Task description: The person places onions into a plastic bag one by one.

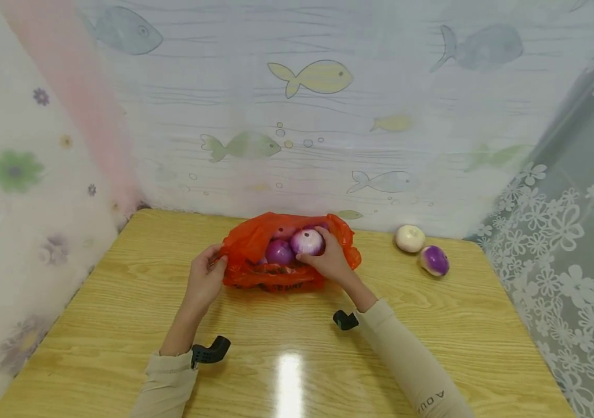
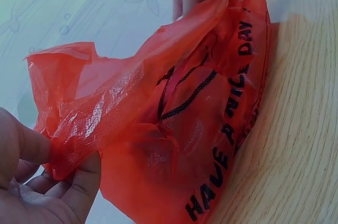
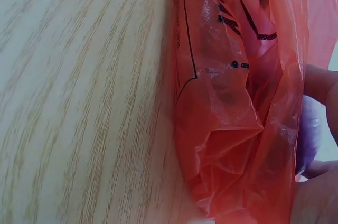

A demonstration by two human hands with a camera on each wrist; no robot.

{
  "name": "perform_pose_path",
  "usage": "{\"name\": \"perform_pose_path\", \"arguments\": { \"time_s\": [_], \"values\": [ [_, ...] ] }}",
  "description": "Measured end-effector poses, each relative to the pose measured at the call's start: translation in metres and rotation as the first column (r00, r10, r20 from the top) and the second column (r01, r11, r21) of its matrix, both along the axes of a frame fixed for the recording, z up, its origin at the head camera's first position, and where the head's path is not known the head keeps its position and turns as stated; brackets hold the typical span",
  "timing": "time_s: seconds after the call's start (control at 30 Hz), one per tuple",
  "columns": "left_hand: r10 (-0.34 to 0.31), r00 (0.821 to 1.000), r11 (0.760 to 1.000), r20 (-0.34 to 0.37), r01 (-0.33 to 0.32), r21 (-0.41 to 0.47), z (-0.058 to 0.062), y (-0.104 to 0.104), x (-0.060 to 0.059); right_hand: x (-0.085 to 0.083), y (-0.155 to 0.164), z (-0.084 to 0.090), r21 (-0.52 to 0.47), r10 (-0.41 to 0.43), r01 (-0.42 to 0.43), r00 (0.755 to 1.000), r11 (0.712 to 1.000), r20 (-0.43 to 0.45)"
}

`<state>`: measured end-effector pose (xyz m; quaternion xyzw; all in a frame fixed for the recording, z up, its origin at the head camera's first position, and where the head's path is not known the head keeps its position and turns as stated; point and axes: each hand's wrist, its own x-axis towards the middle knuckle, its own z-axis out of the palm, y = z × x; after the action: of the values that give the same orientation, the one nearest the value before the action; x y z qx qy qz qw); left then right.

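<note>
Fingers of the left hand pinch the orange bag's rim (held open); the right hand grasps an onion.

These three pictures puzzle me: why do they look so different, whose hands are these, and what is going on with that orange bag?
There is no machine here, only a person wearing three cameras. The big picture comes from a camera on the head, looking down at a wooden table. The other two come from cameras strapped to each wrist, so they see the same scene very close up.

The left hand pinches the edge of an orange plastic bag, holding its mouth open; the left wrist view shows the film between thumb and fingers. The right hand grips a purple and white onion at the bag's mouth. Another purple onion lies inside the bag.

To the right on the table sit a pale onion and a purple one, apart from the bag.
</note>
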<state>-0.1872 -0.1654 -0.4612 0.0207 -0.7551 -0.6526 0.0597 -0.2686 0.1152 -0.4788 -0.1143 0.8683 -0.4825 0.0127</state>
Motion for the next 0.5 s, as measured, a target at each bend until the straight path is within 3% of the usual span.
{"name": "perform_pose_path", "arguments": {
  "time_s": [0.5],
  "values": [
    [-0.011, 1.000, 1.000, 0.022, 0.011, 0.009, -0.0015, 0.0021, 0.0001, -0.0008, 0.0024, -0.0015, 0.081, 0.092, -0.095, 0.995, 0.992, 0.042]
  ]
}}
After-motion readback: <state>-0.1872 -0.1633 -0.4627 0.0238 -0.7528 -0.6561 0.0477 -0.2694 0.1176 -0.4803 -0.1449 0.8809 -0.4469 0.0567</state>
